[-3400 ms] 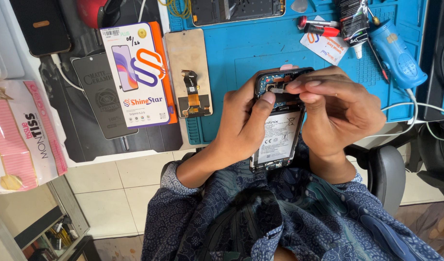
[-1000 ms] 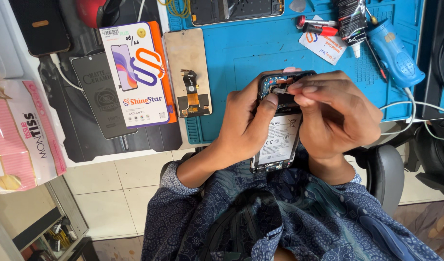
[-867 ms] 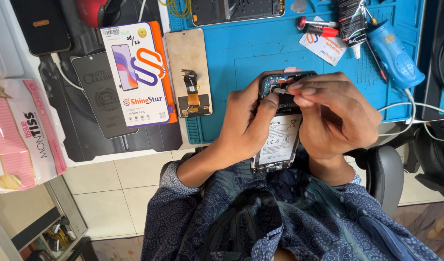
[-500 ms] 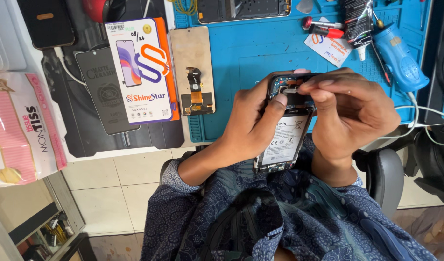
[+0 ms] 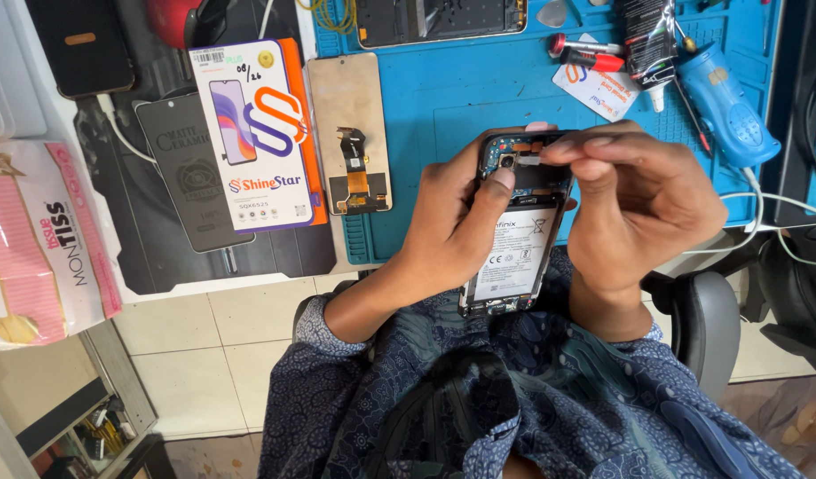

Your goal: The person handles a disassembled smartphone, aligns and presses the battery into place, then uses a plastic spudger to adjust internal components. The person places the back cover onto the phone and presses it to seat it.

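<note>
Item: opened phone [image 5: 514, 235], back off, battery showing, held over the lap just off the mat's [image 5: 452, 98] near edge
Left hand [image 5: 448, 235]: wrapped round the phone's left side, thumb near the camera end
Right hand [image 5: 634, 208]: fingers pinched at the top end; what they grip is too small to tell
Risk: a slip tears a thin connector, or a loosened small part drops past the lap to the floor
Nearby: screen panel [image 5: 350, 133] and glue tube [image 5: 647, 44] on the mat

Left hand [image 5: 452, 226] cupped, thumb stretched upward; right hand [image 5: 634, 208] curled, fingertips [image 5: 559, 151] pinched together; forearms converging.
</note>
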